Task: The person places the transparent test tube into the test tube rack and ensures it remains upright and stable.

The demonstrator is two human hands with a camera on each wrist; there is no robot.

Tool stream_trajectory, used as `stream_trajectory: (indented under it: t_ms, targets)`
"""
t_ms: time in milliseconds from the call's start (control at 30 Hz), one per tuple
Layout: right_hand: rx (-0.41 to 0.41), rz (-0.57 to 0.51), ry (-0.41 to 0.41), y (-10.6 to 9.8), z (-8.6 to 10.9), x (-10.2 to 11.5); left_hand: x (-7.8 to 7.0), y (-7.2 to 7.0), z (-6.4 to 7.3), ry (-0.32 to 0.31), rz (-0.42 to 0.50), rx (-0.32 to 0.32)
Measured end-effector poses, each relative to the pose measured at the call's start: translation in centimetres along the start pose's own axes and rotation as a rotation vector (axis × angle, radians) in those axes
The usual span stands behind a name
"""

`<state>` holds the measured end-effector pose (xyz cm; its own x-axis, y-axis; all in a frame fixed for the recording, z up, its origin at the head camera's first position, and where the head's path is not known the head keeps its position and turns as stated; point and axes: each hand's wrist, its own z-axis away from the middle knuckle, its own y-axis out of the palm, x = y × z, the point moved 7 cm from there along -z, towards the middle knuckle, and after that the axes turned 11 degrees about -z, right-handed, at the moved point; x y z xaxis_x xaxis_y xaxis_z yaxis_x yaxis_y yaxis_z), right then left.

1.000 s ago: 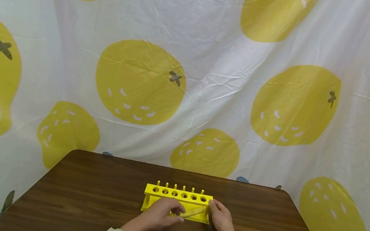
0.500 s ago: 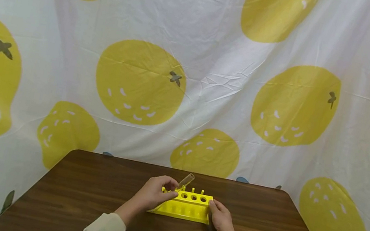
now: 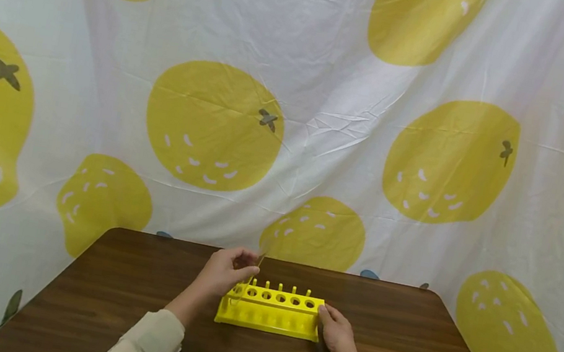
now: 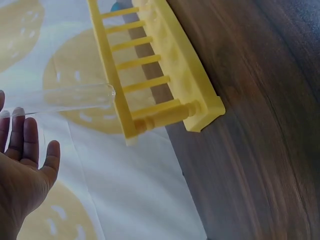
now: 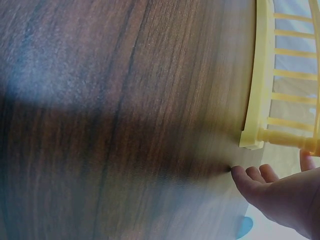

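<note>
My left hand point(image 3: 227, 270) pinches a clear test tube point(image 4: 80, 97) above the left end of a yellow test tube rack point(image 3: 268, 318). Rounded end down, the tube leans slightly, and its lower part overlaps the rack's leftmost hole in the head view. In the left wrist view that end lies right at the edge of the top plate; the other fingers are spread. At the rack's right end, my right hand point(image 3: 339, 334) holds the top plate's corner with thumb and fingertip, its remaining fingers point(image 5: 250, 182) loosely bent beside the rack. No tube shows in the other holes.
The rack stands on a dark wooden table point(image 3: 143, 290), with a row of upright yellow pegs point(image 3: 294, 290) along its back. Behind the table hangs a white curtain point(image 3: 327, 115) printed with yellow lemons.
My left hand has lifted the test tube from in front of the rack, up and to the left, turning it from slanted to nearly upright. The right hand and rack have stayed put.
</note>
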<state>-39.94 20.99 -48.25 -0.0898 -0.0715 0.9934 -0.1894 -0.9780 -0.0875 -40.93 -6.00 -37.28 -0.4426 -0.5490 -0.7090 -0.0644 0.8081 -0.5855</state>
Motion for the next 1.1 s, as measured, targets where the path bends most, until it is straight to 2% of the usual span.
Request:
stream_trajectory:
  t_ms: [267, 633, 800, 1100]
  targets:
    - [-0.007, -0.008, -0.010, 0.0, 0.1, 0.0, 1.1, -1.5, -0.6, -0.066, 0.086, -0.093]
    - [0.000, -0.003, -0.002, 0.0, -0.1, -0.1, 2.3, -2.9, -1.2, -0.146, 0.213, -0.177]
    - [0.000, 0.006, -0.004, 0.0, 0.0, 0.0, 3.0, -3.0, -1.4, -0.146, 0.232, -0.206]
    - [-0.005, 0.009, -0.013, 0.0, -0.1, -0.1, 3.3, -2.6, -1.5, -0.131, 0.258, -0.227]
